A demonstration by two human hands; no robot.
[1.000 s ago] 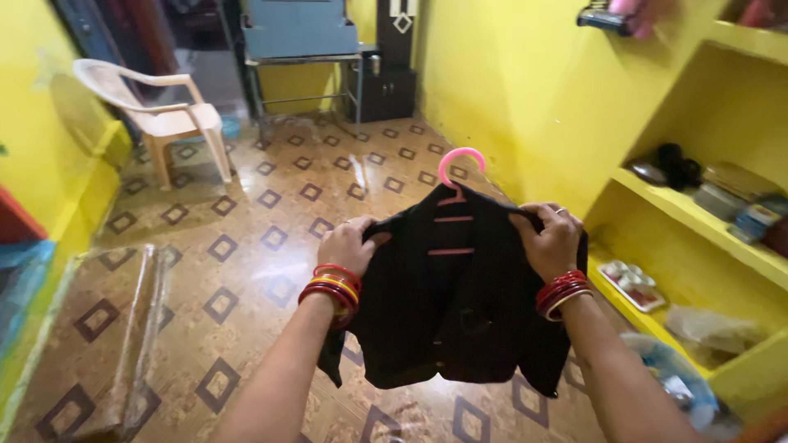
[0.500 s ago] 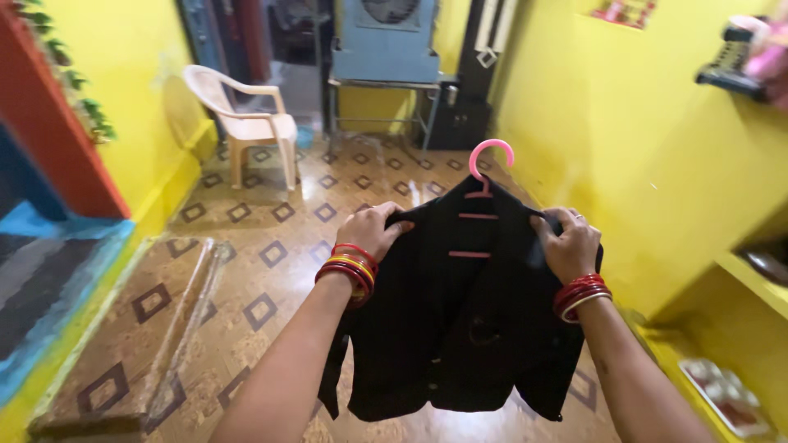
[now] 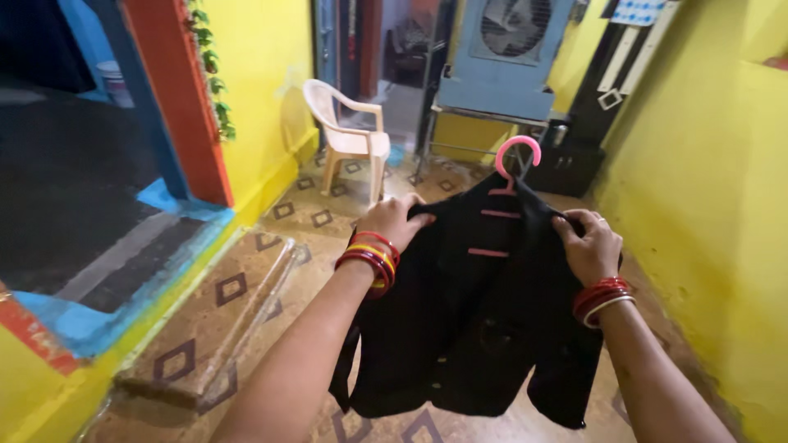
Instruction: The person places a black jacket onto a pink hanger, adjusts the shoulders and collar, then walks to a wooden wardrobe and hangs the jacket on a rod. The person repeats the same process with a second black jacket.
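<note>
While both arms reached forward, left hand (image 3: 394,220) was clenched on the left shoulder of a small black fabric jacket (image 3: 476,328), and right hand (image 3: 591,244) gripped the right shoulder, fingers closed on the cloth. Jacket hung in the air between the hands at mid-frame, front facing the camera, hem dangling above the floor, on a pink plastic hanger (image 3: 515,156) whose hook stood up above the collar and whose bars showed in the neck opening. Red and yellow bangles (image 3: 369,261) sat on the left wrist, red ones on the right. Below left lay a clear plastic sheet (image 3: 238,328) on the brown tiled floor with diamond pattern (image 3: 328,215). Farther back stood a beige plastic armchair (image 3: 349,135), then a pale blue air cooler on a metal stand (image 3: 501,61). Yellow wall (image 3: 722,205) ran along the right.
</note>
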